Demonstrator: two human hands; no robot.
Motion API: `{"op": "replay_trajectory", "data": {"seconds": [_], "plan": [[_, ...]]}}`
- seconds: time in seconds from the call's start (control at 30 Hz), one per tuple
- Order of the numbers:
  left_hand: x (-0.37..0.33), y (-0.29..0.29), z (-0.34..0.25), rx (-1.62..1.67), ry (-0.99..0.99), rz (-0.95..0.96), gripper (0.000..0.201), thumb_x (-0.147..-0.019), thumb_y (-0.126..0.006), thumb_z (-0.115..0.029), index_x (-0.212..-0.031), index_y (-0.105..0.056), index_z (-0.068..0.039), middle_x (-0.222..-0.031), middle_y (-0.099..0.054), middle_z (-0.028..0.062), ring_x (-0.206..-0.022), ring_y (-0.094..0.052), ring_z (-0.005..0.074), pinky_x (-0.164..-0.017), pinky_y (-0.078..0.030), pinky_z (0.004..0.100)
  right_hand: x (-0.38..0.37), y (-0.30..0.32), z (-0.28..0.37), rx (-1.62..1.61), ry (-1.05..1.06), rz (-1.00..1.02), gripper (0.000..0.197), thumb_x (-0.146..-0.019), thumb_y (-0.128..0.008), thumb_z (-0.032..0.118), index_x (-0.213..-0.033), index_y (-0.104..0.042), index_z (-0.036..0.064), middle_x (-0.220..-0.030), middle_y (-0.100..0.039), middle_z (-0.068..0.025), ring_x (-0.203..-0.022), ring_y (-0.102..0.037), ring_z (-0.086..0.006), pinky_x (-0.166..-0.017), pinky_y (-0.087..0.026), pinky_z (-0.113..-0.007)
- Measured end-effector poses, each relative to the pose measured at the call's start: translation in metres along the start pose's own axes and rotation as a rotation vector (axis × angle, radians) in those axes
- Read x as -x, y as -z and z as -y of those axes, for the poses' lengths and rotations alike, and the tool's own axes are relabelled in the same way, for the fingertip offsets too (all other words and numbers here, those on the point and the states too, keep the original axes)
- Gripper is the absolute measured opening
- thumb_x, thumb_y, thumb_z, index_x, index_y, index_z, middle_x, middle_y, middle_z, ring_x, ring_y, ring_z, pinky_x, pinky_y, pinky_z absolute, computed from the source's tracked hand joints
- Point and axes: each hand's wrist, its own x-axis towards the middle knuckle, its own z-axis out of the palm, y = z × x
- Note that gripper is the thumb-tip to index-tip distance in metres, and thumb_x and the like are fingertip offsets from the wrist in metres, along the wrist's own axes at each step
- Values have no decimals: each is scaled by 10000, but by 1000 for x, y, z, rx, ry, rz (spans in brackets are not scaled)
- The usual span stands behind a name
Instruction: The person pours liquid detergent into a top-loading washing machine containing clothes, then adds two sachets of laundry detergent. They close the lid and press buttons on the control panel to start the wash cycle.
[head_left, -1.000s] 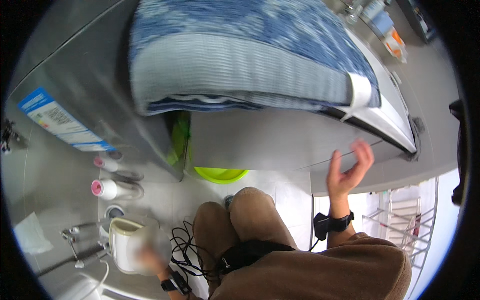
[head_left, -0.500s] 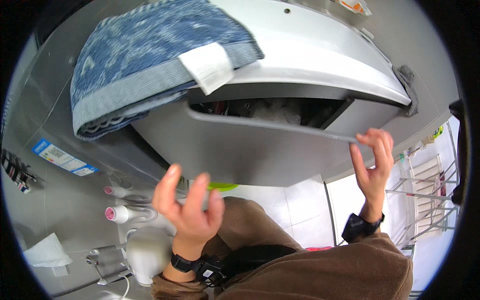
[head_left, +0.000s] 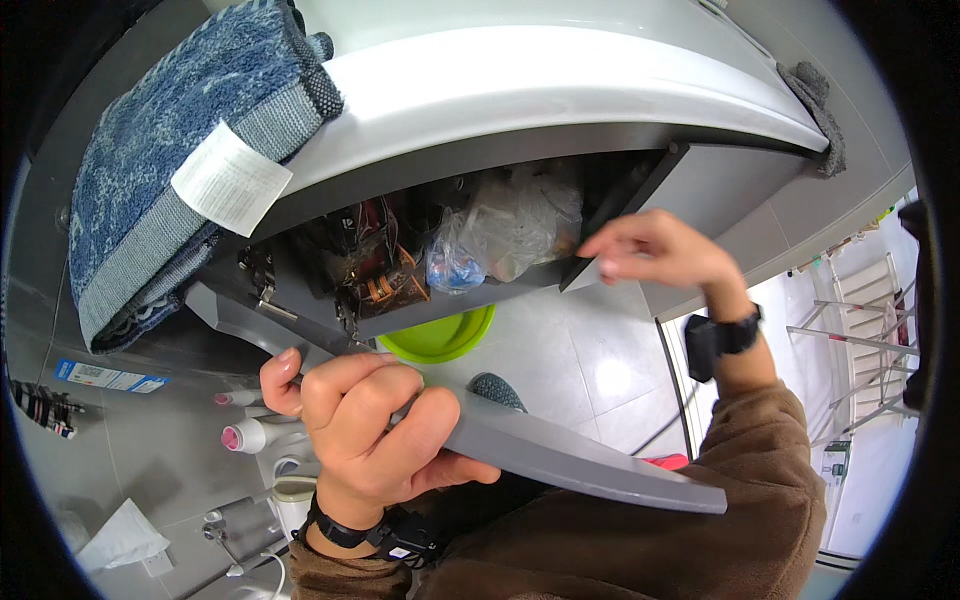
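A grey cabinet door (head_left: 560, 455) stands swung open toward me. My left hand (head_left: 365, 425) is wrapped over its upper edge. My right hand (head_left: 665, 250) hovers at the right side of the cabinet opening, holding nothing, with forefinger and thumb apart and pointing left. Inside the cabinet, a crumpled clear plastic bag (head_left: 515, 225) lies nearest to the right hand; its contents are hard to make out. Left of it sits a dark brown and orange package (head_left: 385, 275), and a blue-and-white packet (head_left: 455, 268) shows beneath the bag. Metal hinges (head_left: 262, 285) join the door at the left.
A white basin (head_left: 560, 75) tops the cabinet, with a folded blue towel (head_left: 190, 130) over its left end and a grey cloth (head_left: 815, 110) at its right. Below are a lime-green tub (head_left: 440, 335) and white bottles with pink caps (head_left: 260, 435). A folding rack (head_left: 860, 350) stands right.
The door has swung from slightly ajar to wide open, exposing the cabinet's contents. My left hand has taken hold of it; my right hand has let go and moved left to the opening.
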Motion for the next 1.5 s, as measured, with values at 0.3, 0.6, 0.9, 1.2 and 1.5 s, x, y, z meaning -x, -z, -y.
{"op": "replay_trajectory", "data": {"seconds": [0.3, 0.6, 0.9, 1.2, 1.5], "plan": [[5, 0, 0, -1, -5, -21, 455, -793, -515, -670, -715, -572, -226, -778, -494, -34, -806, -497, 157, -993, -179, 487, -182, -71, -105, 890, -70, -325, 363, -857, -606, 300, -1071, -639, 9, -1013, -646, -184, -932, -618, -281, -830, -482, -409], [-3, -10, -6, 6, 79, -78, 426, -776, -545, -643, -675, -562, -230, -748, -478, -39, -776, -506, 155, -973, -188, 481, -285, -82, -179, 976, 201, -854, 525, -819, -606, 482, -1149, -619, 73, -1115, -618, -179, -995, -585, -370, -839, -464, -479], [-15, -18, -11, -21, 105, -108, 415, -774, -557, -628, -678, -573, -225, -727, -472, -49, -765, -504, 147, -932, -200, 455, -293, -76, -178, 1143, 68, -727, 584, -822, -604, 445, -1250, -511, 59, -1213, -521, -195, -1113, -502, -359, -926, -397, -466], [-24, -32, -12, -73, 138, -147, 408, -775, -560, -620, -691, -588, -222, -719, -468, -54, -734, -503, 141, -933, -187, 463, -267, -54, -176, 967, 124, -678, 555, -823, -614, 413, -1231, -521, 49, -1190, -535, -196, -1092, -516, -350, -914, -405, -449], [-30, -39, -14, -103, 155, -163, 404, -780, -564, -601, -685, -601, -210, -712, -469, -61, -727, -501, 139, -930, -185, 473, -275, -53, -181, 945, 161, -689, 525, -824, -623, 380, -1212, -531, 38, -1166, -548, -198, -1072, -529, -340, -902, -412, -432]]}}
